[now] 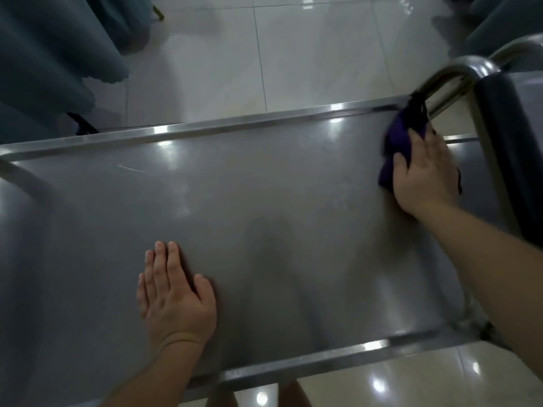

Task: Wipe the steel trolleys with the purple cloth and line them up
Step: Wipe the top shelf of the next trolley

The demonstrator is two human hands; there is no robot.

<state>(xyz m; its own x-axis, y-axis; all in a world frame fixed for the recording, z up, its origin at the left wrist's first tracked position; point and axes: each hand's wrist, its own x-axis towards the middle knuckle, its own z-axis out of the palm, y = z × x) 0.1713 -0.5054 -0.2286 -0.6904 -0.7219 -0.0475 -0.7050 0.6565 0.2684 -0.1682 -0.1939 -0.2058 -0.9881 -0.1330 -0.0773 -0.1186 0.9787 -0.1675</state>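
Note:
A steel trolley's flat top shelf [249, 201] fills the middle of the head view, edged by a raised rim. My left hand [173, 295] lies flat on the shelf near its front edge, fingers straight and together. My right hand [423, 174] presses the bunched purple cloth [402, 139] onto the shelf's far right corner, fingers laid over the cloth. The cloth reaches up to the foot of the curved steel handle [458, 71].
A second steel trolley [499, 148] with a dark panel stands right beside the first on the right. Teal drapes [50, 54] hang at the far left, more at the top right. Glossy white floor tiles [293, 54] stretch beyond the trolley.

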